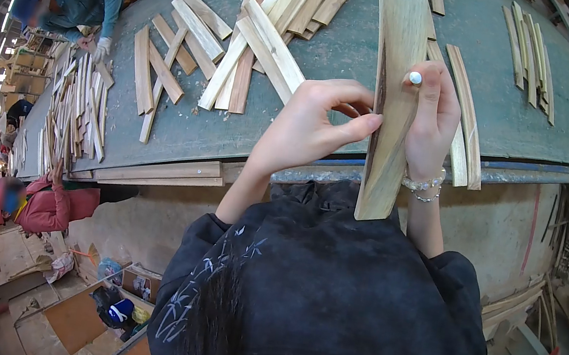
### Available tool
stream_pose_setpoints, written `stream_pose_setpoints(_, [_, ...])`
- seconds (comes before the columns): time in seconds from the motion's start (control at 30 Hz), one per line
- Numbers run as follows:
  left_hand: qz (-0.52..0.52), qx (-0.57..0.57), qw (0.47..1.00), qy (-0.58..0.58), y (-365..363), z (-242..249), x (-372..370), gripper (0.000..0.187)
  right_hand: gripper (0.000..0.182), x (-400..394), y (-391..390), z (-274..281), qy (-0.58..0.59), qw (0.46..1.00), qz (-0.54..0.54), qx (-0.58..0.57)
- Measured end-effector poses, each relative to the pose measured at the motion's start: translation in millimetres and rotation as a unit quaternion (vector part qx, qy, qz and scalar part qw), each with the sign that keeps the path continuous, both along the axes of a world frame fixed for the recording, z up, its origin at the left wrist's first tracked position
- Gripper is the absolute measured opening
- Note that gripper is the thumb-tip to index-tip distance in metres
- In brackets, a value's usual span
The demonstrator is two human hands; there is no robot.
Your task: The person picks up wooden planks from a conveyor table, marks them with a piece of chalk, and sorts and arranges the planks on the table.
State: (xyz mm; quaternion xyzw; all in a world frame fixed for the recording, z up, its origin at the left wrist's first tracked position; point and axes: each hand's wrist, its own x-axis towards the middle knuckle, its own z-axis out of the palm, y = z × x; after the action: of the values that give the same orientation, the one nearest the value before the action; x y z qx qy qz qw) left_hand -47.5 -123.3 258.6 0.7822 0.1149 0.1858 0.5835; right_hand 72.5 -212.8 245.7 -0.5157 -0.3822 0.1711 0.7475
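Note:
A long wooden plank [400,71] with a dark streak along its left edge is held up in front of my chest, its lower end overlapping my dark shirt. My left hand [320,121] pinches the plank's left edge, with the thumb at the near face and the fingers curled partly behind. On the opposite edge my right hand [434,118] is closed around the plank, its thumb pointing up. A small stick with a round white end [415,77], like chalk or a pen, sticks out by that thumb and index finger.
Loose wooden strips [196,29] lie across the green table [191,122], with more strips [530,55] at the far right. A person in a teal top [81,3] works at a strip pile [78,107] on the left. Another person in a pink jacket [57,209] stands on my side.

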Motion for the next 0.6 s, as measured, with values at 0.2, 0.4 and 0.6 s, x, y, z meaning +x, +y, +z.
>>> stream_pose_setpoints(0.2, [0.028, 0.051, 0.998, -0.007, 0.2, 3.0, -0.3, 0.018, 0.023, -3.9, 5.5, -0.2, -0.004, 1.000, -0.021, -0.008])
stream_pose_setpoints(0.4, [0.040, -0.113, 0.993, 0.003, -11.4, -28.4, -9.8, 0.033, 0.025, -3.1, 20.1, -8.1, 0.077, 0.994, -0.058, -0.054])
stream_pose_setpoints(0.6, [-0.081, -0.624, 0.775, 0.055, -40.6, -90.0, -22.2, 0.051, 0.035, 23.1, 58.2, -121.1, 0.050, 0.953, -0.131, -0.269])
